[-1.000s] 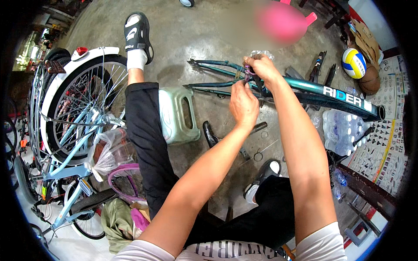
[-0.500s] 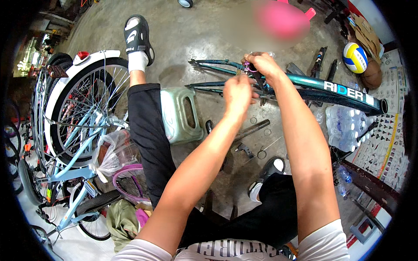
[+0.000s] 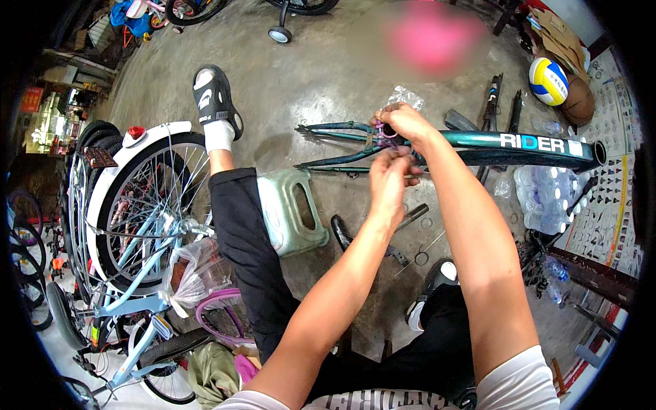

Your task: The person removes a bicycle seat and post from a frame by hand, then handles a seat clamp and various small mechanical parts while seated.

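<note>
My right hand [image 3: 406, 123] grips a small purple part [image 3: 381, 137] at the seat-tube junction of a dark teal bicycle frame [image 3: 468, 142], which lies sideways across my front with its head tube at the right. My left hand [image 3: 394, 171] is just below, near the same junction, its fingers bent and smeared by motion; whether anything is in them cannot be seen. Clear plastic wrap [image 3: 407, 96] lies beyond my right hand. A pale green plastic stool [image 3: 273, 212] stands left of my hands; metal tubes, a dark part [image 3: 339, 231] and rings lie on the floor below.
Bicycles [image 3: 130, 219] crowd the left, one pale blue with white mudguards. A volleyball [image 3: 547, 80], a brown basketball [image 3: 577, 102], cardboard [image 3: 553, 31] and packed water bottles [image 3: 547, 198] are at the right. My legs stretch over the floor; a blurred pink shape [image 3: 427, 41] is at the top.
My left hand has moved down and back from the purple part, its fingers loosening. The view has shifted, showing more bicycles at the top. My right hand stays at the junction.
</note>
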Available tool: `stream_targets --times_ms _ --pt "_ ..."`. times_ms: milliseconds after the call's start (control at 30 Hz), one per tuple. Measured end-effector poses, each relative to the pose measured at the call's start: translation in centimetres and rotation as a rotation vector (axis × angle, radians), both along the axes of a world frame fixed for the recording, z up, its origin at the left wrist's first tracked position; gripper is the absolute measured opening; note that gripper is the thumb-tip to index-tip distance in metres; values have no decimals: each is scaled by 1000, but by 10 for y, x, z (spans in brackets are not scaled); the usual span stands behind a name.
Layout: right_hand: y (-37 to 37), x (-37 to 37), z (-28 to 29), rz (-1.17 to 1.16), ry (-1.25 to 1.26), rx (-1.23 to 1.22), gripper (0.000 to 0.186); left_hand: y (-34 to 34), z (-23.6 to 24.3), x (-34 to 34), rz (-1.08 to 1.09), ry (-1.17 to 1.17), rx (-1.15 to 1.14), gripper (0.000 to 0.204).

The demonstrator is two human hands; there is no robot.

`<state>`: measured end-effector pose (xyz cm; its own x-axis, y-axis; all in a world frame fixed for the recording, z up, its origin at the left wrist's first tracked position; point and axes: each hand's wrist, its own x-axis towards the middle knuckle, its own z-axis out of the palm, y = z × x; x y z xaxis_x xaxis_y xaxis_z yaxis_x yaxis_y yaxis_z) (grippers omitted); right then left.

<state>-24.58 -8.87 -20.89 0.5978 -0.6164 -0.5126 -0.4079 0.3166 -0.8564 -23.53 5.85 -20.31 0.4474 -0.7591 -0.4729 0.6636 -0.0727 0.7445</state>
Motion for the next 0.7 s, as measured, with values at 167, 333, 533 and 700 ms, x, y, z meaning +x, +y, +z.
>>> stream_targets --times_ms 167,333,533,700 --pt "-4 -2 -5 5 -5 -24 23 7 13 31 262 -167 -72 42" --pt "-2 6 2 88 -16 -10 27 14 -25 39 -73 -186 270 31" --pt "-6 -5 -4 41 -4 -15 25 10 -4 8 127 -1174 155 38" --pt "-5 -1 3 122 -27 -44 24 5 -16 23 -12 -1227 362 33"
